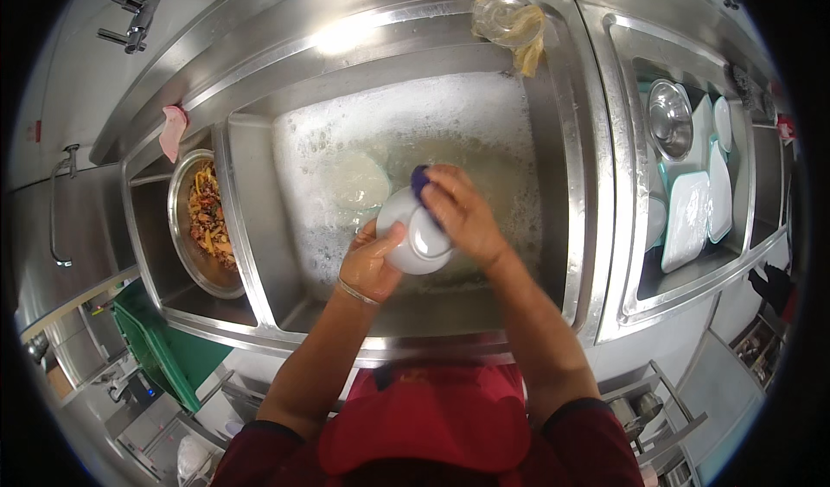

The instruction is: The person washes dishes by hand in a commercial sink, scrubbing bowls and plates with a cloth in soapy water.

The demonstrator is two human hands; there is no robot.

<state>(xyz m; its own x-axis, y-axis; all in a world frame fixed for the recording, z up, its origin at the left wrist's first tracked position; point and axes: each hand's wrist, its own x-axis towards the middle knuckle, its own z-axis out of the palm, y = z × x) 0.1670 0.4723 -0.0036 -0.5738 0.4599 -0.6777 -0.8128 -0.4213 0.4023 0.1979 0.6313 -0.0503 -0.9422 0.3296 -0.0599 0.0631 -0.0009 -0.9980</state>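
A small white bowl (413,238) is tilted over the sink, its footed underside facing up. My left hand (370,261) grips it by the left rim, thumb on top. In my right hand (462,209) a dark purple scrubbing pad (421,184) is pressed to the bowl's upper right edge. Below them, cloudy, sudsy water (484,111) fills the large steel sink (259,219). A pale round dish (356,182) lies under the water left of the bowl; its shape is blurred by the suds.
On the left, a steel basin (180,228) holds food scraps, with a pink cloth (173,131) above it. A clear bowl with a yellowish net cloth (527,42) sits on the back ledge. The right sink contains white dishes (687,219) and a steel bowl (670,120). A green bin (156,340) stands lower left.
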